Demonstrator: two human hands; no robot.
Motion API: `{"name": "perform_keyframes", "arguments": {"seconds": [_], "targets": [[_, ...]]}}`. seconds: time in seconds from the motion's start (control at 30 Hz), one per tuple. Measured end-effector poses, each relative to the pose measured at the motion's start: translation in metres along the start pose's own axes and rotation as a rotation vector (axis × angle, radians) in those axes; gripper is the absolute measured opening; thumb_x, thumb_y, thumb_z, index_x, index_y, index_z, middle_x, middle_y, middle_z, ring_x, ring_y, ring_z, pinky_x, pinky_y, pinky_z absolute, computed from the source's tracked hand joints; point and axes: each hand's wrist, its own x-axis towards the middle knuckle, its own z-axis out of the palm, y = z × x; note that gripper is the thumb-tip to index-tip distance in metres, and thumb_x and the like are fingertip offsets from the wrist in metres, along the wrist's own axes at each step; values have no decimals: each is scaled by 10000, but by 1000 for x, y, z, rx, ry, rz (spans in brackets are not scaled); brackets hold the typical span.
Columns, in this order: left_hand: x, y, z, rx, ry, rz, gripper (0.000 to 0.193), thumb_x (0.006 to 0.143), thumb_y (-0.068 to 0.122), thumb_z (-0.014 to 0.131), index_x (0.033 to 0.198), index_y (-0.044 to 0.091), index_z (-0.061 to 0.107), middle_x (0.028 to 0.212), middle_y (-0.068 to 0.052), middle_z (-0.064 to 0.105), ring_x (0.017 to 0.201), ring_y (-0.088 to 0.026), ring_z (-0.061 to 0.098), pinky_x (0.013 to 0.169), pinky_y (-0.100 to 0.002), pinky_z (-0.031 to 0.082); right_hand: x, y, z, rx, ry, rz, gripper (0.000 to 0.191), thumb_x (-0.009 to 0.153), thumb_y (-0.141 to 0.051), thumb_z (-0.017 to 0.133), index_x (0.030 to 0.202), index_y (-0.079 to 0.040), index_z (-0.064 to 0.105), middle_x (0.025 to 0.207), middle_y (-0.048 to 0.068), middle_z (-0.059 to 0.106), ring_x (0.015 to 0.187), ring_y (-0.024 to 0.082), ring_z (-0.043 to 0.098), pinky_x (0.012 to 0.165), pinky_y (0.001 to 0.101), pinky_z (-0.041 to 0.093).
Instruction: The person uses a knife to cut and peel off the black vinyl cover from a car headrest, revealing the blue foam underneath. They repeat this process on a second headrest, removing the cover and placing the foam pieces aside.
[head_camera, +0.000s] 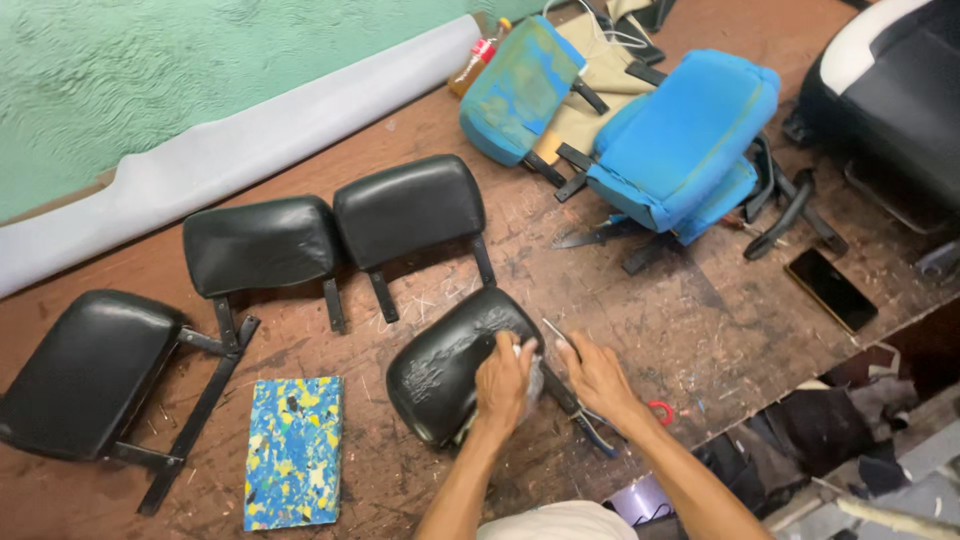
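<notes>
The worn black leather headrest cushion (450, 365) lies flat near the front edge of the scratched brown wooden desk (700, 310), its surface scuffed and peeling in pale patches. The left hand (503, 385) rests on its right end, fingers curled down around a whitish wad, apparently cloth or plastic; what exactly it holds cannot be told. The right hand (598, 375) lies just beside that end, palm down and fingers spread, pressing on a thin metal rod (556, 333) and the dark post at the cushion's side. Pliers with red-tipped handles (625, 425) lie under the wrist.

Judged from this layout, work on the cushion is at an early stage: its cover is still on and intact. Three further black padded headrests (260, 245) with metal posts stand untouched toward the left and back of the desk. A blue foam-and-fabric seat piece (685, 135), already stripped, lies toward the back right corner. A mottled blue and yellow foam slab (295, 450) sits at the front edge, a dark phone (830, 290) at the right edge.
</notes>
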Motion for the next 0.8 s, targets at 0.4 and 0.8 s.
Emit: {"name": "perform_keyframes", "arguments": {"seconds": [0.4, 0.8], "targets": [[-14, -13, -8, 303, -139, 448, 316, 749, 30, 720, 1054, 88, 665, 1064, -107, 634, 937, -319, 639, 750, -468, 511, -33, 35, 48, 247, -7, 144, 244, 971, -267, 629, 903, -43, 700, 647, 77, 720, 492, 215, 670, 508, 370, 511], [-22, -11, 1, 239, -60, 389, 404, 696, -16, 686, 1093, 54, 655, 1152, -84, 680, 926, -339, 649, 800, -466, 519, -44, 39, 56, 267, 53, 146, 211, 936, -243, 680, 945, -34, 652, 657, 127, 710, 580, 272, 704, 561, 399, 515]]}}
